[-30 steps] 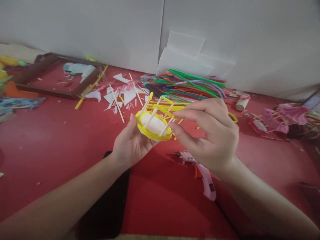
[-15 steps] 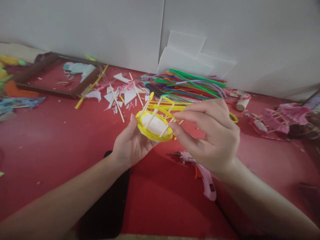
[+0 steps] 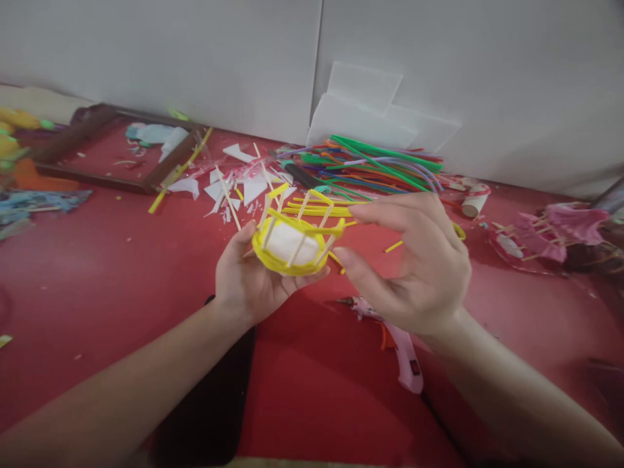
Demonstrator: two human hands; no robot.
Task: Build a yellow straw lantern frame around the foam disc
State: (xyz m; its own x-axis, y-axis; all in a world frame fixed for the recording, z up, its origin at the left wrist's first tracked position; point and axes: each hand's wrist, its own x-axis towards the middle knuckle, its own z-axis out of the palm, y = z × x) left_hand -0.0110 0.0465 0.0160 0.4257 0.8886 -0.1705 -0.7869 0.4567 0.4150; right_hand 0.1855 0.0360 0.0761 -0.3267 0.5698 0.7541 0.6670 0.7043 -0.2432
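Beside the basket [image 3: 291, 246] left hand [image 3: 253, 283] grips, right hand [image 3: 416, 260] has let go, fingers parted.

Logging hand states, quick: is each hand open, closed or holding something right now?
Left hand: holding the small yellow-and-white stick piece.
Right hand: open beside it, thumb and fingers parted, nothing visible in its grasp.
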